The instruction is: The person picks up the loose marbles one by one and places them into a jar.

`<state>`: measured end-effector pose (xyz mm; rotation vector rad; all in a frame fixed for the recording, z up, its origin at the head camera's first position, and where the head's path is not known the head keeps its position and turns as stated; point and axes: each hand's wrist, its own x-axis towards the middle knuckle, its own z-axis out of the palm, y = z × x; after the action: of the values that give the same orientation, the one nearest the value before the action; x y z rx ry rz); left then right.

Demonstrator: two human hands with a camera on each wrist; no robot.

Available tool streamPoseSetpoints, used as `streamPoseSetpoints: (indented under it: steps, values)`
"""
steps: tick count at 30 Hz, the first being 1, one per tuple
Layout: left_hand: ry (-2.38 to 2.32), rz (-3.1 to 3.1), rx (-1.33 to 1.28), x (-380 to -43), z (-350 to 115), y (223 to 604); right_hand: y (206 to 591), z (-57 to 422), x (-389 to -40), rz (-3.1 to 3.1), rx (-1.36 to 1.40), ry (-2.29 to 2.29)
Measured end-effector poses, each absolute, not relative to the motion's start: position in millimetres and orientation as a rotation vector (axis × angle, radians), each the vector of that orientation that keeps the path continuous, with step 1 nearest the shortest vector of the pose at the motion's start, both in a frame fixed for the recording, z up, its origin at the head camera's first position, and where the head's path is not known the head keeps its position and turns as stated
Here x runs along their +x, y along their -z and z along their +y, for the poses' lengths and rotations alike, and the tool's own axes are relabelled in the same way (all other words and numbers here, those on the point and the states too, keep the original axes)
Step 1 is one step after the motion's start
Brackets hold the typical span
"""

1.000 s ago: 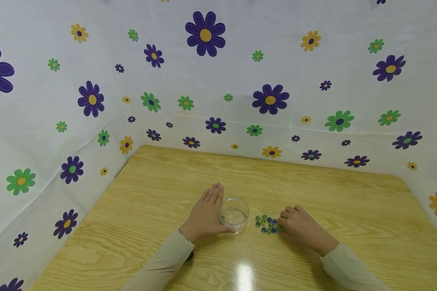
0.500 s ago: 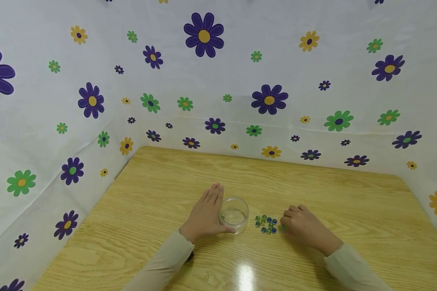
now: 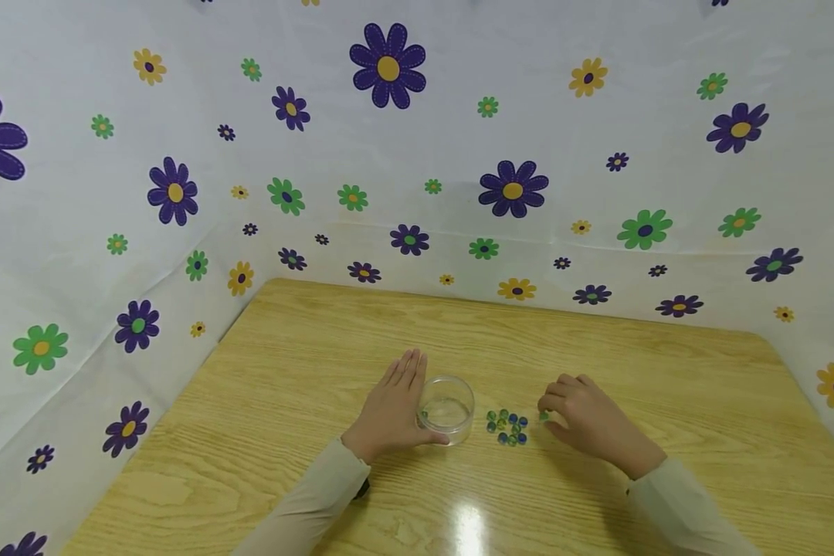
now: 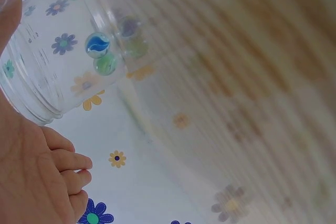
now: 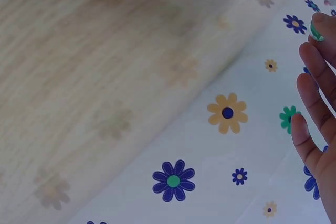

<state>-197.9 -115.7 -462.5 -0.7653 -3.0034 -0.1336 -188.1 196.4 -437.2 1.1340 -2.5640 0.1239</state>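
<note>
plainly, the left grip (image 3: 391, 408), fingers straight and thumb spread, rests against the clear jar (image 3: 462, 435) on the bench (image 3: 361, 324); loose marbles (image 3: 503, 425) lie beside it; farther right, the right grip (image 3: 587, 413) pinches one green marble (image 3: 544, 415); a light, centred hold should keep it from slipping.

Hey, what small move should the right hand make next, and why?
Probably carry the green marble left until it is above the clear jar. The right hand pinches it apart from the other marbles, the left hand rests against the jar, and the jar's mouth faces up with no lid visible.
</note>
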Motion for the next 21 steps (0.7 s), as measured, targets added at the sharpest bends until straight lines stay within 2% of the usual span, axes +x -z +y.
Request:
streamPoseSetpoints:
  steps: [21]
  values:
    - [0.074,-2.985,-0.768,-198,-116,463,388,178,-200,-2.356,1.135,-0.247]
